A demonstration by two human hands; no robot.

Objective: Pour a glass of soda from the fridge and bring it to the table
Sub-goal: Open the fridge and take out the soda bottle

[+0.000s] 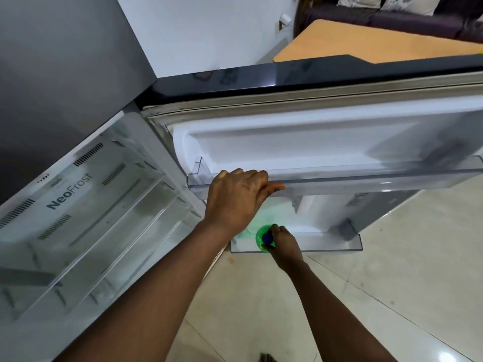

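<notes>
The fridge door [313, 142] stands open to my right, seen from above. A green soda bottle [261, 237] with a blue cap stands in the lower door shelf [326, 246]. My right hand [283, 245] is closed around the bottle's neck and cap. My left hand [236, 197] rests on the front rail of the upper door shelf [366, 178], fingers curled over it. An orange strip shows just beyond its fingertips. No glass is in view.
The fridge interior [86, 218] with clear shelves lies to the left. A wooden table [366, 40] stands beyond the door, a dark sofa [392, 14] behind it. Pale floor tiles [392, 283] spread below my arms.
</notes>
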